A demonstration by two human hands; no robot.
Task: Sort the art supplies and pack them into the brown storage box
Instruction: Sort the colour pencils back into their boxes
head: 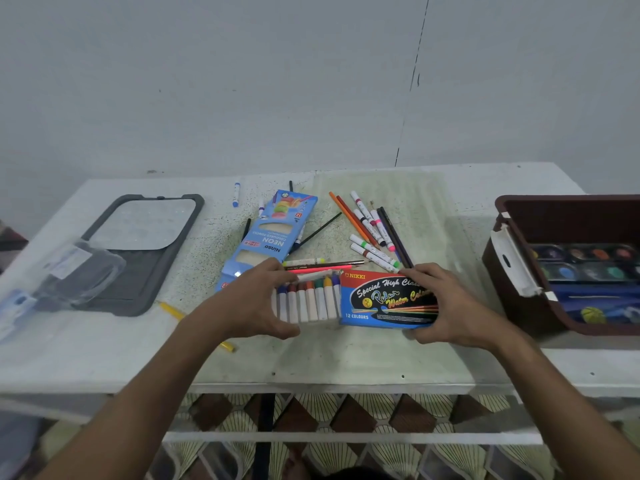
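Left hand (258, 299) grip grasping paint tube tray (306, 301); right hand (446, 306) grip grasping watercolour box (384, 299)

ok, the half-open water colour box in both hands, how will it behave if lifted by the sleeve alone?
The tray of tubes sticks well out of the sleeve, so it would probably slide free if tilted. The round tubes could roll out. The thin card sleeve likely flexes; it looks light.

White table (104, 358) with a greenish mat (381, 351) in the middle. On the mat sit loose markers and pencils (372, 230) and a blue neon pencil box (270, 233). Left of the mat, a grey lid (145, 271); right of it, the brown storage box (512, 306).
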